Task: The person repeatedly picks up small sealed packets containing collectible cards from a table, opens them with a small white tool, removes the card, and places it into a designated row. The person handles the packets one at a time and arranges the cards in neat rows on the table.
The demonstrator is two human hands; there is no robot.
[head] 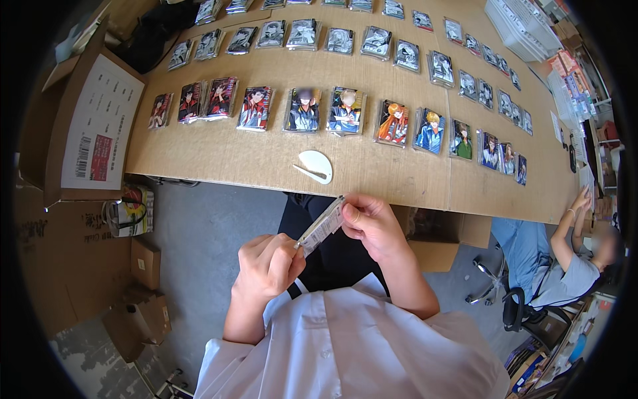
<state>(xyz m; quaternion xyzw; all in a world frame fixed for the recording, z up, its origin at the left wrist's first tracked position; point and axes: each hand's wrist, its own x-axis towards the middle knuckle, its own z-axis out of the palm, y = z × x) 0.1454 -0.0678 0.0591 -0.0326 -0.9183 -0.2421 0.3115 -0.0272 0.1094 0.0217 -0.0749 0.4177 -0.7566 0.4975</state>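
Note:
Between my two hands, over my lap and just off the table's near edge, is a thin flat packet [323, 227] with print and a barcode on the side facing me. My left hand [271, 264] pinches its lower left end. The upper right end is gripped between the thumb and fingers of my right hand [371, 227]. A white letter opener [316, 166] lies on the wooden table [224, 159] beyond my hands. Behind it runs a row of colour illustrated card stacks [301, 110], with rows of black-and-white card stacks [340, 41] farther back.
A cardboard box [87, 124] with a printed sheet stands at the table's left end. White plastic baskets [523, 30] sit at the far right. Below the table is an open carton [433, 254]. Another person [563, 274] sits on a wheeled chair at the right.

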